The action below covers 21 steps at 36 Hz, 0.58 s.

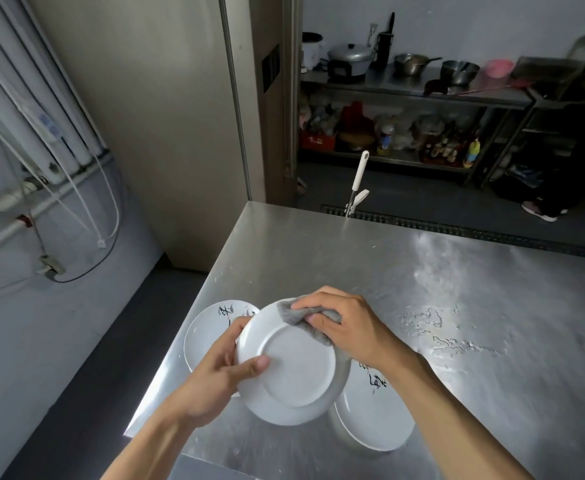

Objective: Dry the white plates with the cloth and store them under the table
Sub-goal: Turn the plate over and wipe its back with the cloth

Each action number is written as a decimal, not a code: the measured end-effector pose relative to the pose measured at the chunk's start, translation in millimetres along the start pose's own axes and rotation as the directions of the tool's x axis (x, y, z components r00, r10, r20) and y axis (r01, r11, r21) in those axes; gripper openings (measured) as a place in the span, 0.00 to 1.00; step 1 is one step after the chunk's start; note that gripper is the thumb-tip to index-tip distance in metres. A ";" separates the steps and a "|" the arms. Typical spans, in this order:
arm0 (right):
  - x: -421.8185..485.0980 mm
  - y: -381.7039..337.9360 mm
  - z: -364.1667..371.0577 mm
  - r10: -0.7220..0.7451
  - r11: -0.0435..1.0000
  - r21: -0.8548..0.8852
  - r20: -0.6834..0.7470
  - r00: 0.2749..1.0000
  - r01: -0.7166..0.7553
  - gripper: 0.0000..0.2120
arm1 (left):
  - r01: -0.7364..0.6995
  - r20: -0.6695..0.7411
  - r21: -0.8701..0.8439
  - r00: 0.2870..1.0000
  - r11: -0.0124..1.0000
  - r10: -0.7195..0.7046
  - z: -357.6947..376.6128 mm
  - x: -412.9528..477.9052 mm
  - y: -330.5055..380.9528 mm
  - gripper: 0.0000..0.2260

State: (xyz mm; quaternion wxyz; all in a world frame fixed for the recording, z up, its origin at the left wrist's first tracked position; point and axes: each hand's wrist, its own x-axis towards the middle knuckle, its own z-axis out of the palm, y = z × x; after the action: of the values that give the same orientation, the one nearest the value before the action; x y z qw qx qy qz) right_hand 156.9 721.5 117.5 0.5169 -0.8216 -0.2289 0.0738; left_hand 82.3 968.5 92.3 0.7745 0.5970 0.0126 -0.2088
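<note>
Left hand [215,379]: grips the held plate [294,368] at its left rim, thumb laid across the underside, fingers curled behind.
Held plate: white, tilted, underside toward the camera, lifted clear of the table [457,271], above the gap between two other plates.
Cloth [294,315]: grey, wadded, pressed to the plate's upper rim.
Right hand [346,327]: fingers curled over the cloth, pinching it onto the rim.
Plate at left [208,327]: face up, inked marks, close to the table's left edge.
Plate at right [370,417]: face up, partly under the right forearm.
Water patches [450,337]: on the steel, right of the plates.

Hazards, as judged: a single rim grip on a possibly wet plate may slip under the rubbing push, dropping it onto those below and chipping them. An elbow swing could nudge the left plate off the edge. Setting dried ware on the wet steel would undo the drying.
</note>
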 end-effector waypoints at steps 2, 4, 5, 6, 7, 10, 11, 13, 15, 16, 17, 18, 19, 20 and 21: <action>-5.3 3.9 -3.6 0.057 0.997 0.052 -0.008 0.998 -0.057 0.19 | -0.011 -0.005 0.001 1.000 1.000 0.011 -5.6 -2.1 0.2 0.29; -10.4 7.1 -2.1 0.111 0.980 0.168 -0.027 0.994 -0.104 0.18 | -0.025 -0.024 -0.018 0.999 1.000 0.025 -7.5 -2.8 -2.0 0.31; -11.5 7.2 0.2 0.122 0.971 0.214 -0.052 0.991 -0.109 0.17 | -0.030 -0.040 -0.029 0.999 0.999 0.029 -5.9 -2.6 -4.3 0.31; -11.1 6.3 2.5 0.124 0.966 0.240 -0.082 0.989 -0.101 0.16 | -0.028 -0.054 -0.043 0.998 0.999 0.025 -3.5 -2.2 -6.7 0.32; -9.5 4.5 3.6 0.124 0.962 0.255 -0.104 0.987 -0.094 0.16 | -0.021 -0.060 -0.057 0.998 0.998 0.017 -0.6 -2.1 -8.6 0.32; -2.2 -6.2 -1.0 0.118 0.964 0.249 -0.076 0.990 -0.096 0.17 | -0.018 -0.039 0.025 0.999 1.000 0.019 3.2 -1.9 -1.7 0.29; 0.5 -10.0 -2.7 0.101 0.974 0.209 -0.041 0.994 -0.090 0.17 | -0.030 -0.026 0.079 0.999 0.996 0.032 1.6 -0.3 4.7 0.26; 5.6 -17.6 -2.3 0.035 0.996 0.076 0.030 0.999 -0.038 0.16 | -0.057 0.006 0.173 0.998 0.983 0.057 -2.0 5.2 18.0 0.21; 9.3 -23.2 2.2 -0.040 0.999 -0.003 0.074 0.996 0.040 0.15 | -0.084 0.049 0.295 0.996 0.952 0.072 0.2 11.8 28.5 0.17; 10.1 -24.1 3.8 -0.064 0.998 -0.017 0.078 0.995 0.065 0.15 | -0.098 0.068 0.343 0.995 0.934 0.079 2.3 14.3 31.5 0.17; 10.0 -23.0 4.1 -0.078 0.997 -0.020 0.075 0.994 0.080 0.15 | -0.107 0.077 0.367 0.993 0.924 0.084 2.9 15.8 32.8 0.17; 8.7 -19.8 2.9 -0.081 0.996 -0.018 0.067 0.994 0.083 0.15 | -0.108 0.071 0.374 0.994 0.921 0.088 1.4 16.2 33.0 0.18; 5.8 -14.6 0.4 -0.069 0.998 -0.010 0.057 0.996 0.070 0.16 | -0.104 0.050 0.370 0.994 0.923 0.092 -2.0 15.6 32.6 0.18; 2.0 -8.2 -3.3 -0.039 0.999 0.001 0.040 0.998 0.039 0.18 | -0.100 0.021 0.350 0.995 0.931 0.099 -6.8 14.2 31.3 0.19; -2.2 -1.7 -7.3 -0.003 1.000 0.012 0.019 1.000 0.002 0.19 | -0.100 -0.008 0.312 0.994 0.945 0.108 -11.9 12.2 28.6 0.20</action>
State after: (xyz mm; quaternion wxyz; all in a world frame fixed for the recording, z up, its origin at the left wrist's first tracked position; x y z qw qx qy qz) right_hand 157.0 715.1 122.1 0.5198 -0.8173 -0.2344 0.0825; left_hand 105.8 981.5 111.9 0.6804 0.7140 -0.0425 -0.1595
